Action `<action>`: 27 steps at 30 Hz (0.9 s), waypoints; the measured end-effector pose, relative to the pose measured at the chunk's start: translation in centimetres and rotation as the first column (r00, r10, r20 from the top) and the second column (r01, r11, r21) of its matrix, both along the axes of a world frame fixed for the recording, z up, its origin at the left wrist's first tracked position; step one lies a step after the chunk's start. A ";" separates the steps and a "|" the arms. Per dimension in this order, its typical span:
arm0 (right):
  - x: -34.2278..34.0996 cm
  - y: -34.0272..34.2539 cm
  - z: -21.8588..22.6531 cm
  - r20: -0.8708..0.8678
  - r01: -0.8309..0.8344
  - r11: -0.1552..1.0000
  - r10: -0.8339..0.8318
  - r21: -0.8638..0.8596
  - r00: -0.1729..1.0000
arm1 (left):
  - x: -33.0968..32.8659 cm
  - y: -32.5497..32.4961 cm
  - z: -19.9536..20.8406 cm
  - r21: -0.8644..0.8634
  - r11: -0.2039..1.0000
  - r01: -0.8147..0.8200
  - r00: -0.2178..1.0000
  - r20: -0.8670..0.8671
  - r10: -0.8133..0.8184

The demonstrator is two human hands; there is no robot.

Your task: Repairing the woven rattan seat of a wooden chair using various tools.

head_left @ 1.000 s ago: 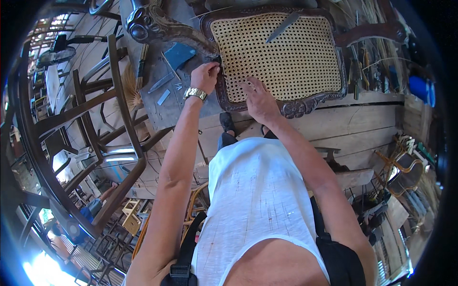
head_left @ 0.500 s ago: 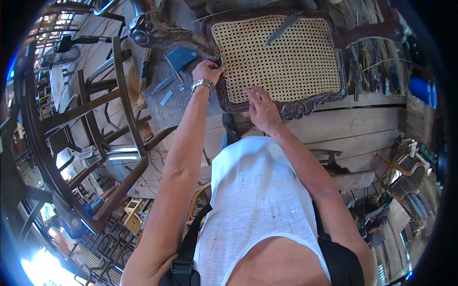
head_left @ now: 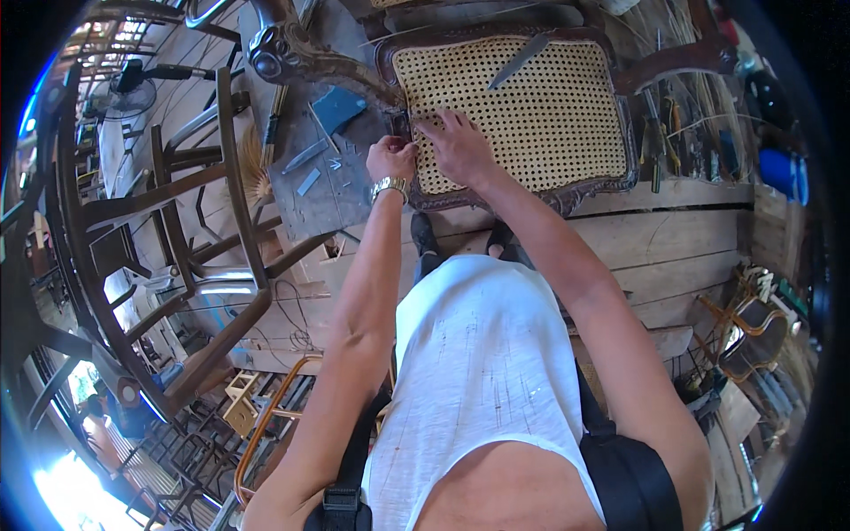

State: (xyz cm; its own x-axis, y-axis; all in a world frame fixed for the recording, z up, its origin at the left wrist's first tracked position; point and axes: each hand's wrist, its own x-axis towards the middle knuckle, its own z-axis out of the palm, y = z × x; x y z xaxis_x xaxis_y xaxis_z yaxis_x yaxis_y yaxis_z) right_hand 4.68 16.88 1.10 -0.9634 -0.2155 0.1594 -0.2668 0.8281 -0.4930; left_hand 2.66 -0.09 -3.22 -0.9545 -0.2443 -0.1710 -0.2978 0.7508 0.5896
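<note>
Left hand (head_left: 391,160): whether it grips anything, too small to tell.

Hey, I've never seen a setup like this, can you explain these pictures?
No machine here: these are a person's bare hands, seen from a wide fisheye camera worn on the head, so straight edges look bent. A woven cane panel sits in a dark carved frame. The left hand is at the frame's left edge, fingers bunched; whether it holds anything is too small to tell. The right hand is over the cane beside it, holding nothing I can see. A grey blade-shaped piece lies on the cane; a blue piece lies on the grey surface to the left.
</note>
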 end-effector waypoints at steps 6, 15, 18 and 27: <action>-2.6 -1.7 1.3 0.184 -0.025 0.942 -0.039 0.334 0.982 | -0.8 0.4 1.9 0.151 0.977 -0.150 0.973 0.197 0.119; 0.4 -4.3 0.0 0.126 -0.024 0.877 -0.041 0.480 0.991 | 1.4 -5.3 -0.4 0.796 0.590 -0.136 0.978 0.204 -0.049; 1.0 -4.8 1.4 0.136 -0.021 0.866 -0.055 0.500 0.989 | 4.3 -8.7 -2.2 0.657 0.754 -0.015 0.991 0.110 -0.076; 9.5 0.2 2.2 -0.045 0.236 0.968 -0.240 -0.084 0.970 | 0.5 -6.6 2.7 -0.188 0.665 0.723 0.613 -0.271 -0.742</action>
State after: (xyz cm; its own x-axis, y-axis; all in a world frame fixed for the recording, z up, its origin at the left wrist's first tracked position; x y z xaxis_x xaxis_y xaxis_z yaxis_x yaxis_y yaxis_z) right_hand 14.16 17.04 3.30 -0.9749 0.0341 0.2201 -0.0947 0.8308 -0.5484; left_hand 3.17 -6.68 -0.51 -0.8161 0.5599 0.1429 0.5487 0.6732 0.4958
